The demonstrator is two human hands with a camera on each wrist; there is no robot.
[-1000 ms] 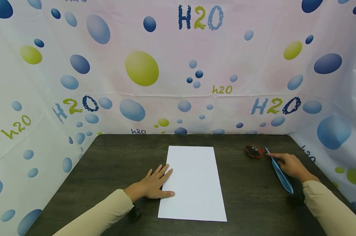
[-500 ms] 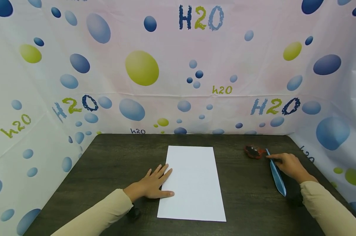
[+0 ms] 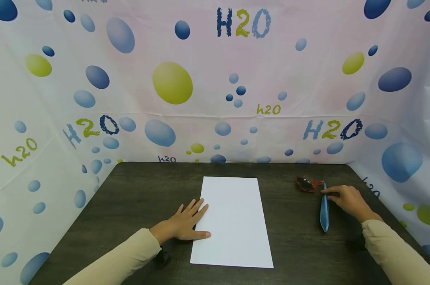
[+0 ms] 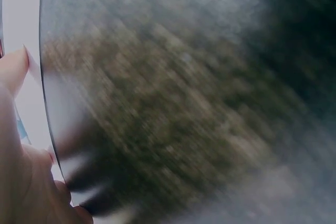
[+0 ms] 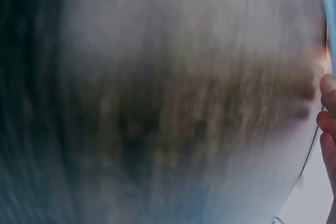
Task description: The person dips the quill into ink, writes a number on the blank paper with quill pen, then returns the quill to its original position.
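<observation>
My left hand [image 3: 179, 225] rests with spread fingers over the left edge of a white sheet of paper [image 3: 233, 221] on the dark table. Its fingers [image 4: 16, 66] show at the left edge of the left wrist view. At the right, my right hand [image 3: 350, 201] pinches a slim blue tool [image 3: 324, 215] near its narrow far end. The tool's broad, blade-like end points toward me; its exact kind is unclear. A little of its blue surface [image 5: 329, 3] shows in the right wrist view. Beside the narrow end lies a red item [image 3: 307, 184] with a dark glossy patch.
The dark wood-grain table [image 3: 147, 186] runs back to a white curtain [image 3: 208, 71] printed with blue and green dots and H2O lettering. Its right edge passes close to my right forearm. Both wrist views are mostly blurred tabletop.
The blue tool has turned in my right hand, its broad near end swinging leftward until it points almost straight toward me. The left hand and paper have stayed put.
</observation>
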